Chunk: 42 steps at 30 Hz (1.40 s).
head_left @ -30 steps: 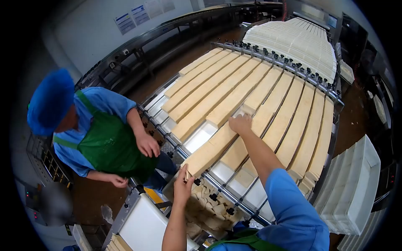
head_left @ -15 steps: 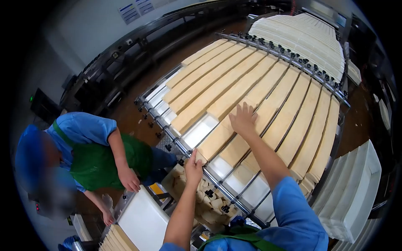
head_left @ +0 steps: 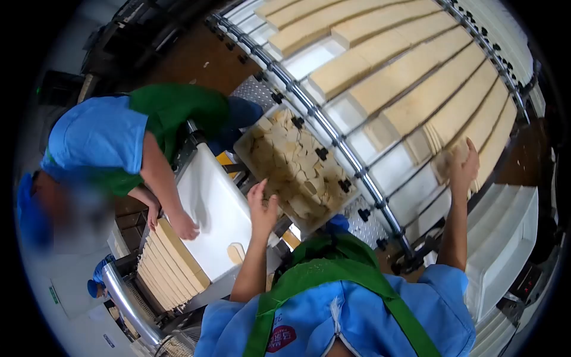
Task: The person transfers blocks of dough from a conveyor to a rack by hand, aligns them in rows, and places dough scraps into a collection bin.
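Note:
Long pale-yellow slabs (head_left: 416,74) lie in rows between thin metal rods on the white rack table. My right hand (head_left: 464,166) is at the near end of the rightmost rows, its fingers stretched out against the slab ends. Just left of it are several thin upright slices (head_left: 433,138) and a slab end (head_left: 441,166). My left hand (head_left: 262,209) is raised with fingers apart and nothing in it. Beneath and beyond that hand stands a bin (head_left: 241,149) filled with broken pale offcuts (head_left: 297,166); the hand is nearest to its left side.
A co-worker (head_left: 95,137) in a green apron leans over a white board (head_left: 208,196) at left, hands by a row of cut slabs (head_left: 172,262). A metal rail (head_left: 333,137) with black knobs edges the rack. Stacked white trays (head_left: 505,238) stand at right.
My view has turned downward. My right hand has moved from the middle slabs to the rightmost slab ends. My left hand has left the slab at the rail and come back beside the bin.

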Tool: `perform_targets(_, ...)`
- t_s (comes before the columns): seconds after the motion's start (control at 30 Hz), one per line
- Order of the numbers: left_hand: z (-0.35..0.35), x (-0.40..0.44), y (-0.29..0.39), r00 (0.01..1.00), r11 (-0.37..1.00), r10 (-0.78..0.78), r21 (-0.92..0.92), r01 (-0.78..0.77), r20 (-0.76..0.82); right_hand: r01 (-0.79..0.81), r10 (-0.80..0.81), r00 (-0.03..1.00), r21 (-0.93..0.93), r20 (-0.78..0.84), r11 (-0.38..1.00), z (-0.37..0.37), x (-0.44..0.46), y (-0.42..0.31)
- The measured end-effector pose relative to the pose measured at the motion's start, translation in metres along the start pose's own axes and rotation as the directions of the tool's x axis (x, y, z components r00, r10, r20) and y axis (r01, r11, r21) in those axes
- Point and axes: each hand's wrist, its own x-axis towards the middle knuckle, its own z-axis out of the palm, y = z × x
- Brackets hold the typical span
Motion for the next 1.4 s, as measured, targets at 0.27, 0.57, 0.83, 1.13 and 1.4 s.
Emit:
perform_targets(0.27,-0.112,-0.105,-0.072,0.867,0.57,-0.473,0.696,0.437,-0.157,-0.462,0.444,0.886,-0.167,-0.137,0.871,-0.105,-0.164,0.104)
perform_targets(0.57,-0.056,-0.079,-0.108,0.989,0.976,-0.031,0.216,-0.002,0.147,-0.717,0.701,0.692,-0.054,-0.17,0.695,-0.131,-0.309,0.211)
perform_targets(0.83,-0.01,-0.068,-0.031,0.86,0.751,0.453,0.419,-0.511,0.236,-0.514,0.998,0.027,0.855,-0.059,0.064,-0.22,-0.28,0.288)
perform_targets(1.13,0.002,-0.105,-0.037,0.663,0.7,0.496,0.194,-0.687,0.56,0.059,0.995,0.057,0.995,0.08,-0.083,-0.293,-0.296,0.397)
perform_targets(1.4,0.001,-0.098,-0.045,0.623,0.688,0.511,0.152,-0.709,0.592,0.31,0.985,0.096,0.936,0.144,-0.167,-0.292,-0.285,0.374)
